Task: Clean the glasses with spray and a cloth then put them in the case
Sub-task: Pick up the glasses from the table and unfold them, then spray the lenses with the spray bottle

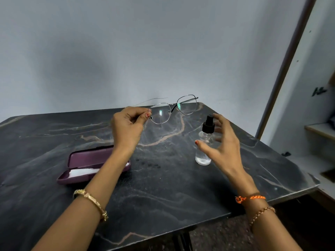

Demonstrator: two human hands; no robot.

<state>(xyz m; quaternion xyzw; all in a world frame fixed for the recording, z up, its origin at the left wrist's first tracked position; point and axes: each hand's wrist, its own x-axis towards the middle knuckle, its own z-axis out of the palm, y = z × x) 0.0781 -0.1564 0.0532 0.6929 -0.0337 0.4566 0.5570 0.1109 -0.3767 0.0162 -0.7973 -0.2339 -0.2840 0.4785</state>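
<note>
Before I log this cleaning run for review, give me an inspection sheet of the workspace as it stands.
Surface: dark marble table with pale veins.
Job's things: glasses held up above the table, temples unfolded; clear spray bottle with black pump, upright on the table; purple case open, white cloth lying inside.
Clutter: nothing seen.
Grips: left hand pinches the glasses at one lens rim; right hand open, fingers spread around the bottle, contact not clear.
Cables: nothing seen.
Surroundings: plain pale wall behind; white shelving to the right.
</note>
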